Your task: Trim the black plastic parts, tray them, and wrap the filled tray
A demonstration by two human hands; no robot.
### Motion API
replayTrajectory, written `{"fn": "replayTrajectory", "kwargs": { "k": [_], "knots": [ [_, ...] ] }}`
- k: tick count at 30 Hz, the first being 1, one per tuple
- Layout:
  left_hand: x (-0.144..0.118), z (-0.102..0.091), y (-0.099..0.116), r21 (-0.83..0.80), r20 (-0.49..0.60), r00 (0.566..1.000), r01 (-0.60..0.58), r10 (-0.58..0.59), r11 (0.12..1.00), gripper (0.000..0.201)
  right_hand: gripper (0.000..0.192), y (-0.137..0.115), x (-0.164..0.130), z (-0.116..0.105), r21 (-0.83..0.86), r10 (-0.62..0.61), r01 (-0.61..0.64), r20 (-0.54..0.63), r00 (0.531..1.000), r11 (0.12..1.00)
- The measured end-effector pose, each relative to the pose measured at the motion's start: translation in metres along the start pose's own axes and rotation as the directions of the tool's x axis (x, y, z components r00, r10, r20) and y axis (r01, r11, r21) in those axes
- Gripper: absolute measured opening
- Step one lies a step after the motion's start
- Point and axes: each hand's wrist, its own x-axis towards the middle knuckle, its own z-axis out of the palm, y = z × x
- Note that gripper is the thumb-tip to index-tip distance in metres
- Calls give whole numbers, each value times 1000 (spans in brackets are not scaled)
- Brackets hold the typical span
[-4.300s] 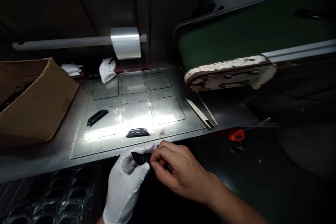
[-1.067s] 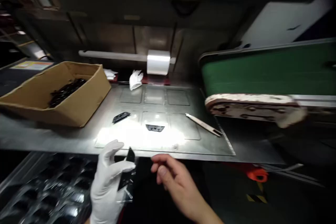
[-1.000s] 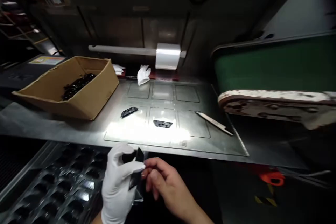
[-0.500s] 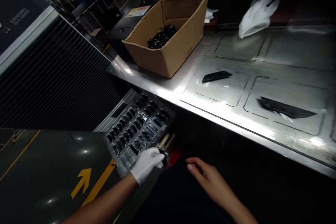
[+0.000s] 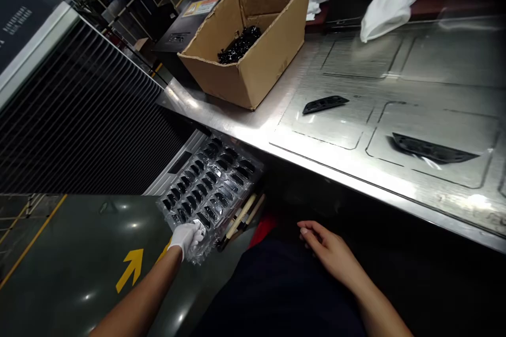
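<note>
My left hand (image 5: 187, 236), in a white glove, is at the near end of a clear plastic blister tray (image 5: 233, 201). Its fingers are closed on a small glossy part (image 5: 201, 227), partly hidden by the glove. Rows of black glossy parts (image 5: 201, 189) fill many of the tray's pockets. My right hand (image 5: 330, 250) is bare and hangs below the bench edge, its fingers loosely curled and the thumb a little apart, with nothing visible in it.
On the metal bench (image 5: 356, 168) stand a cardboard box (image 5: 272, 58) with black parts inside, two black angled pieces (image 5: 435, 148) (image 5: 324, 104) and a white glove (image 5: 391, 5). Wooden-looking bars (image 5: 241, 217) lie beside the tray. A dark ribbed panel (image 5: 90, 116) rises at left.
My left hand has moved left and down, from beside the wooden-looking bars onto the tray's near end, with the part in it. My right hand has shifted slightly right.
</note>
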Motion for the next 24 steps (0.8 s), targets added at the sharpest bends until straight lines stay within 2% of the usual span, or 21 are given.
{"fn": "replayTrajectory", "kwargs": {
  "k": [3,7,10,12,14,15,16,17,18,19,20,21,22,23,24],
  "knots": [
    [-1,-6,6,211,-27,999,-28,35,977,32,51,1,1,-1,2,-15,15,4,1000,1000],
    [-13,-23,26,404,-86,971,-171,224,898,29,48,3,5,0,2,-56,56,14,998,998],
    [-40,-21,57,441,-72,891,-375,449,815,42,46,1,2,3,4,-89,89,-21,996,996],
    [-68,-7,88,402,-29,784,-559,620,725,46,41,-2,-4,6,-3,-114,114,-58,992,993],
    [-103,18,128,321,24,628,-742,778,588,37,34,-7,-7,9,-18,-133,132,-90,987,991],
    [-124,33,151,258,55,526,-829,849,497,32,30,-9,-6,9,-28,-135,133,-102,986,991],
    [-148,50,175,169,86,360,-924,929,343,25,28,-10,-5,8,-39,-135,131,-119,984,991],
    [-173,66,200,40,94,41,-999,995,37,22,26,-10,-4,7,-47,-132,127,-135,982,991],
    [-199,83,224,-52,125,-248,-968,961,-244,26,25,-11,-3,6,-53,-128,122,-150,980,991],
    [-224,99,249,-115,156,-476,-879,865,-463,33,25,-11,-3,5,-56,-125,117,-164,979,992],
    [-246,114,271,-109,180,-593,-805,785,-583,34,25,-10,-4,4,-56,-123,114,-175,977,992],
    [-265,128,293,-55,306,-626,-763,717,-643,35,25,-10,-5,3,-54,-123,115,-184,975,992],
    [-279,140,311,23,435,-620,-717,653,-696,35,26,-9,-6,3,-50,-128,120,-192,973,991],
    [-288,150,327,91,535,-595,-665,600,-741,32,26,-9,-8,2,-45,-134,128,-197,971,991],
    [-293,157,339,125,600,-569,-628,562,-769,27,26,-9,-9,1,-39,-143,138,-201,969,990]
  ]
}}
